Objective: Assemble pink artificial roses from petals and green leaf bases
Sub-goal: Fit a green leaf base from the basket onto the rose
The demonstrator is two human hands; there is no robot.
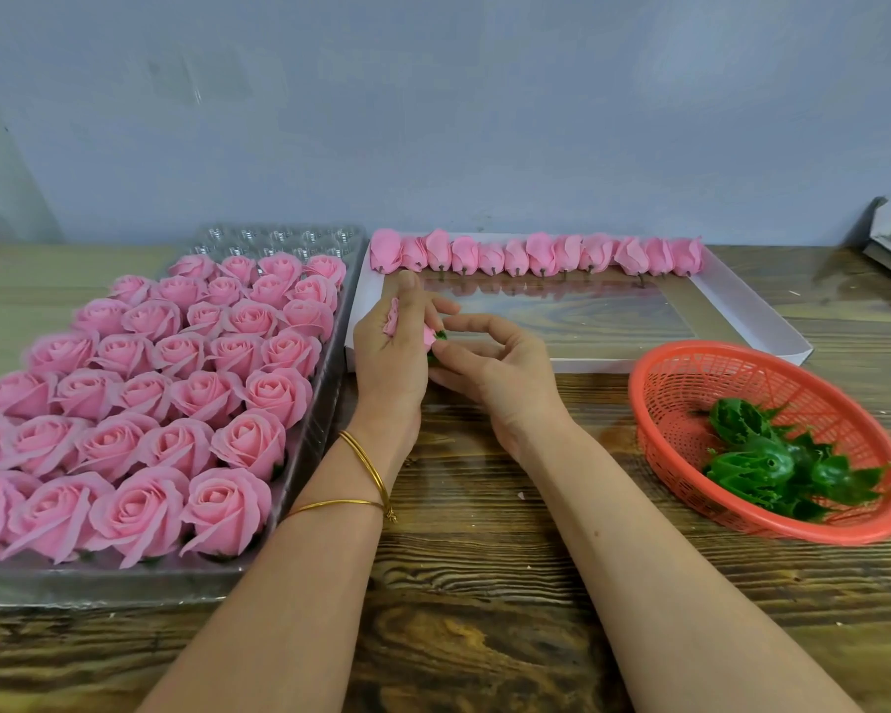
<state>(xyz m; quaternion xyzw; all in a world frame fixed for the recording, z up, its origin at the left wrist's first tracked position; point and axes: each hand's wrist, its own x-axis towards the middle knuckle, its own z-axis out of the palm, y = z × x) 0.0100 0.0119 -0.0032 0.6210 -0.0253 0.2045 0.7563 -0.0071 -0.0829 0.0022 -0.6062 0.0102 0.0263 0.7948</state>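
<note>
Wood-grain worktop [484, 584] carries everything close to your hands. Your left hand [389, 352] cups a pink bud [393, 317], fingers clamped on it, while your right hand [500, 378] pinches a green leaf base [439, 337] against its underside, likely to seat it. Left of your hands the tray [299, 455] holds finished roses [145, 393]; spare bases wait in the red basket [654, 383] to their right.

Finished pink roses [140, 403] fill a clear tray on the left, packed in rows, blooms up. A row of closed pink buds [536, 254] lies along the far edge of a white box. Green leaf bases [772, 460] sit heaped in a red basket on the right
</note>
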